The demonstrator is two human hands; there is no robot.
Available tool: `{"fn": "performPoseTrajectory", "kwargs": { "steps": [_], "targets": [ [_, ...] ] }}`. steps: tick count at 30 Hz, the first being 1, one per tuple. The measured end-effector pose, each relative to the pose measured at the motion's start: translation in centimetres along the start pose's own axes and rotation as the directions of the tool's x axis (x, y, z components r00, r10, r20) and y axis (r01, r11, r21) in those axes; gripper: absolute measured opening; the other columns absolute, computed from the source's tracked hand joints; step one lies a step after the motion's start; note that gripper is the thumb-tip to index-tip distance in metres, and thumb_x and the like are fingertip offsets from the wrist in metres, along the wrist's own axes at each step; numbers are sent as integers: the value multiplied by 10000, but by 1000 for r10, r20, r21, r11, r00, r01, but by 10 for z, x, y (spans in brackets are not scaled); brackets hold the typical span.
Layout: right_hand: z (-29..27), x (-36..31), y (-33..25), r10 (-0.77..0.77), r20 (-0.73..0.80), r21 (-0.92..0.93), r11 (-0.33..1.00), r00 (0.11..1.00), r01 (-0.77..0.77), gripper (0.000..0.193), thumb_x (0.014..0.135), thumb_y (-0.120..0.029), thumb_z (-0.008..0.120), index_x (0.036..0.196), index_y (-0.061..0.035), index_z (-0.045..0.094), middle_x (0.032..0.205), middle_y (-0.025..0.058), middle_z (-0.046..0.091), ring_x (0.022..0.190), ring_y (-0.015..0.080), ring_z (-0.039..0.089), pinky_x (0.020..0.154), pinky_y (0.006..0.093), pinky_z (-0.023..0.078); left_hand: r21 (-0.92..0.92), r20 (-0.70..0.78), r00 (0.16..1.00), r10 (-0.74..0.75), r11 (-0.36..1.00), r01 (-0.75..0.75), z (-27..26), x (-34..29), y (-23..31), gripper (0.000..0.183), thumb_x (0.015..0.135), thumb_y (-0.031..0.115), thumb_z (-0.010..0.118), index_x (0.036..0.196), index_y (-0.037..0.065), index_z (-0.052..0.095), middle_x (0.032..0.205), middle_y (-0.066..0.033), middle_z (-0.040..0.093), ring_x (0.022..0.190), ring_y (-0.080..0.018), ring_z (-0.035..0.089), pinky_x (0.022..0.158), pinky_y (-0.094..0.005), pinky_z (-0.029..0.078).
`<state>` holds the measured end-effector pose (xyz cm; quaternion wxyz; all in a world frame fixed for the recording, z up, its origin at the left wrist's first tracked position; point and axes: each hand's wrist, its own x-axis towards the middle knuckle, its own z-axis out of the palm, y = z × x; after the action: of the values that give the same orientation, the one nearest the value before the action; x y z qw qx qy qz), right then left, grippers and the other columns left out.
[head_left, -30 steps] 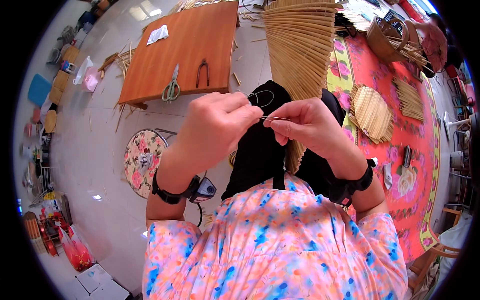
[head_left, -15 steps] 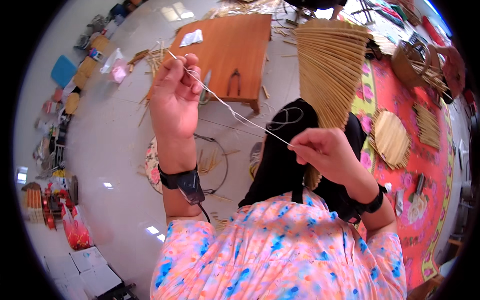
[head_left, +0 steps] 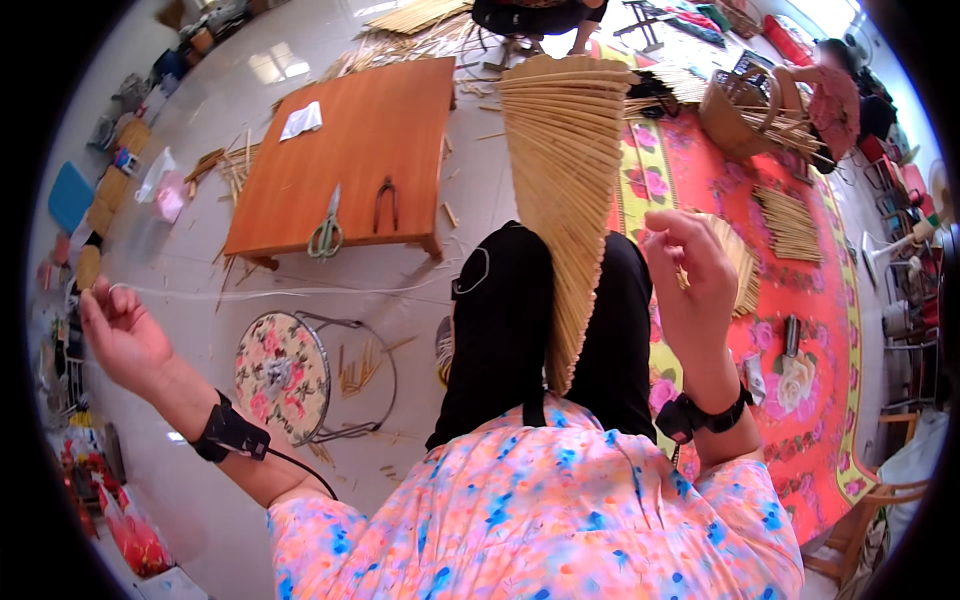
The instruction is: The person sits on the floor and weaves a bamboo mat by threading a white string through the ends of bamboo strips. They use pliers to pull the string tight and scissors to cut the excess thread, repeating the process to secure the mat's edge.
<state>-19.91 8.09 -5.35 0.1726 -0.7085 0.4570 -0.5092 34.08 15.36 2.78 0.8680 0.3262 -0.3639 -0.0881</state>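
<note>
white thread (head_left: 230, 296) is running across the left half of the frame toward a loop on the black trousers (head_left: 510, 330) at centre. a fan-shaped slatted panel (head_left: 565, 170) is lying along the lap, probably so the thighs are bearing it. the left hand (head_left: 130, 345), at the left edge, is curling its fingers and pinching the thread, held out wide seemingly for untangled slack. the right hand (head_left: 698, 268) is hovering right of centre, fingers bending; whether they are gripping anything, i cannot tell. farther up, scissors (head_left: 325, 238) and pincers (head_left: 386, 205) are lying on the wooden table (head_left: 370, 130), apparently for easy reach. at upper right, a basket (head_left: 735, 115) is holding sticks.
</note>
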Motion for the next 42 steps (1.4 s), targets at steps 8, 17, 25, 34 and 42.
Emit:
{"fn": "performPoseTrajectory", "kwargs": {
  "steps": [8, 17, 25, 34, 42],
  "targets": [
    [30, 19, 32, 245, -65, 198, 953, 967, -229, 282, 906, -121, 606, 1166, -14, 617, 978, 64, 637, 801, 120, 604, 638, 245, 502, 187, 437, 863, -252, 964, 186, 138, -145, -57, 83, 957, 130, 584, 997, 57, 589, 690, 32, 463, 527, -37, 384, 438, -188, 265],
    [52, 47, 27, 126, -161, -84, 987, 979, -140, 351, 917, -219, 593, 1124, 63, 606, 900, 139, 634, 738, 200, 627, 603, 304, 500, 364, 803, 466, -372, 925, 111, 222, -196, -113, 132, 886, 23, 627, 1009, 23, 674, 613, 11, 536, 531, -21, 467, 462, -198, 343],
    [61, 50, 16, 84, -197, -306, 941, 977, -142, 258, 894, -139, 604, 990, 98, 639, 798, 177, 629, 643, 219, 650, 505, 292, 523, 148, 902, 431, -4, 942, -302, 249, -207, -156, 143, 835, -2, 647, 967, 28, 695, 712, -119, 652, 598, -208, 644, 529, -299, 483],
    [69, 52, 16, -78, -229, -468, 883, 970, -39, 146, 876, -60, 565, 927, 69, 611, 714, 157, 577, 561, 260, 584, 485, 327, 472, 174, 927, 374, -30, 917, -358, 250, -199, -163, 154, 770, -7, 680, 916, 40, 689, 700, -107, 642, 594, -262, 635, 509, -325, 480],
    [69, 49, 19, -85, -229, -485, 874, 970, -38, 115, 864, -40, 558, 900, 63, 595, 668, 161, 518, 556, 311, 517, 503, 376, 415, 142, 931, 364, 13, 908, -394, 252, -196, -166, 151, 757, -10, 686, 897, 43, 689, 651, -96, 609, 561, -260, 613, 488, -329, 461]
  ]
}}
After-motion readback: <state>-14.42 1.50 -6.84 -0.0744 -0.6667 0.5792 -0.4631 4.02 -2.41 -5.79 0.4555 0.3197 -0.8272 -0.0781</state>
